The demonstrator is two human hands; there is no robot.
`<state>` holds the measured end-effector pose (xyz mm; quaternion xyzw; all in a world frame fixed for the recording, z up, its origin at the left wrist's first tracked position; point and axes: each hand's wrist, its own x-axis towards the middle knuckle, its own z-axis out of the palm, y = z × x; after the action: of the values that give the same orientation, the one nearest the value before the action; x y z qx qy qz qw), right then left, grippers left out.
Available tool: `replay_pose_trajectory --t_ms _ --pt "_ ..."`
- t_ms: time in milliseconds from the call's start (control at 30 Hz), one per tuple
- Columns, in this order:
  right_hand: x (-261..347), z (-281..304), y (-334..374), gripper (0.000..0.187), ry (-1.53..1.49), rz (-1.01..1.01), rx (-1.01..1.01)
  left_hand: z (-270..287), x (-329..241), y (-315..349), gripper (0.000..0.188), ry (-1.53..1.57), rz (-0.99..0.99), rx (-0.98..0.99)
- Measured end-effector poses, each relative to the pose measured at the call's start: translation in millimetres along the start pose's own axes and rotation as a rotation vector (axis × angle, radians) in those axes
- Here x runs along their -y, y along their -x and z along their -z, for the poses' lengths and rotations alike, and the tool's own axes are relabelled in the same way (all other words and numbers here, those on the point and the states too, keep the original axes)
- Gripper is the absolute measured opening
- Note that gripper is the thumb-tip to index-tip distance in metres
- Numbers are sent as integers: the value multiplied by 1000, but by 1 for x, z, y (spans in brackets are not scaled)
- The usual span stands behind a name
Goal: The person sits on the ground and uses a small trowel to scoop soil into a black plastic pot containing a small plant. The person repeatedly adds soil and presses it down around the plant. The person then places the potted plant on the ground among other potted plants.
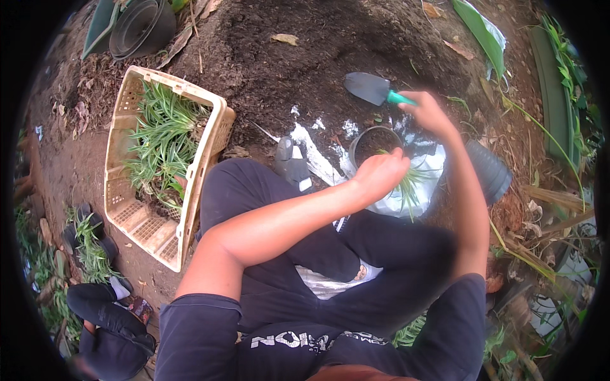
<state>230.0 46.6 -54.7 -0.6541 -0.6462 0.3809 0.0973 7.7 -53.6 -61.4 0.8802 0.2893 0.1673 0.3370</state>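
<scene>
My right hand (427,114) grips the green handle of a hand trowel (368,87). The trowel's dark blade points left, just above the soil. My left hand (383,173) is closed around a small plant with narrow green-and-white striped leaves (414,185), which spread out to the right of my fingers. That hand is at the near rim of a round dark pot (376,141) with soil inside, and it hides part of the pot. The pot stands in front of my crossed legs, beside a pale plastic sheet (429,166).
A cream plastic crate (166,82) of similar plants stands to the left. A heap of dark soil (267,70) lies ahead. Empty black pots (489,171) rest at right, others (143,28) at the far left. Another person (108,324) sits at lower left.
</scene>
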Motion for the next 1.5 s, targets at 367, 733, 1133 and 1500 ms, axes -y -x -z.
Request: replay_pose_trajectory --t_ms 367,733,1133,1500 --pt "21 -66 -85 36 -118 14 -13 1 0 -1 12 -2 10 45" --pt "-11 -9 -23 44 -265 71 90 -1 0 -1 10 -45 -5 4" --pt "0 64 48 43 -172 9 300 -1 0 -2 11 -7 -1 16" --pt "38 58 75 44 161 188 90 3 -4 0 13 30 25 20"
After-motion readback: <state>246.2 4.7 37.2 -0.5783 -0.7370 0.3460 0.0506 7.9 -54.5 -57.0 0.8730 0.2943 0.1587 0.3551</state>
